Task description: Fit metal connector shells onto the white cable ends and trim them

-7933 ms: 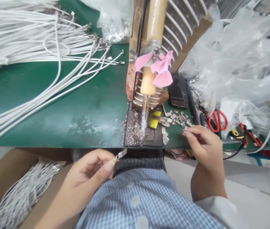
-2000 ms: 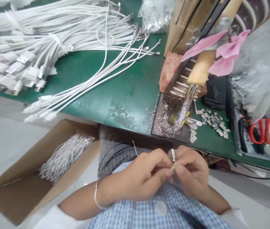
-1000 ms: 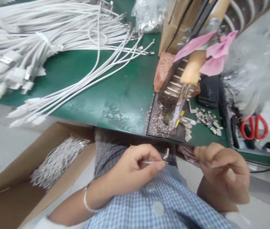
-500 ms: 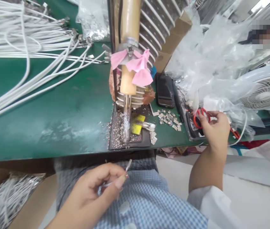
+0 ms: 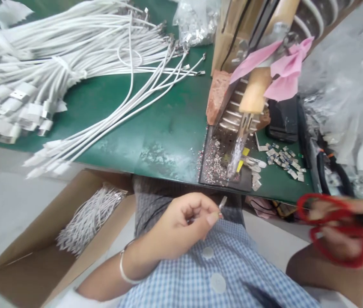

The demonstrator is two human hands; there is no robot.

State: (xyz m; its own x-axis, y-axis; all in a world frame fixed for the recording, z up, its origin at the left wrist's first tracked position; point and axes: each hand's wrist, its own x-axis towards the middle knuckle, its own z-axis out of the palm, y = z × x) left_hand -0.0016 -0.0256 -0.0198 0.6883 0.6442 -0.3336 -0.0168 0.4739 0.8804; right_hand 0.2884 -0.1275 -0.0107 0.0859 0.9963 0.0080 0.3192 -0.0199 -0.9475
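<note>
My left hand [image 5: 181, 224] is closed in a pinch above my lap, holding a thin white cable end with a small metal connector [image 5: 222, 202] sticking up past the fingertips. My right hand [image 5: 345, 237], blurred by motion at the right edge, grips red-handled scissors [image 5: 335, 231] just below the table's front edge. A soldering iron [image 5: 248, 111] with a wooden handle and pink paper wrapped round it slants down onto a dark tray [image 5: 213, 160] speckled with solder bits.
Bundles of white cables [image 5: 72, 72] cover the green table [image 5: 156, 128] at the left. Small metal shells [image 5: 284, 156] lie right of the tray. A cardboard box [image 5: 40, 248] with finished cables stands on the floor at left. Clear plastic bags [image 5: 345, 77] pile up at right.
My right hand has lifted the red scissors from the tool tray and brought them down toward my lap. The left hand keeps its pinch on the cable end; the camera swung left.
</note>
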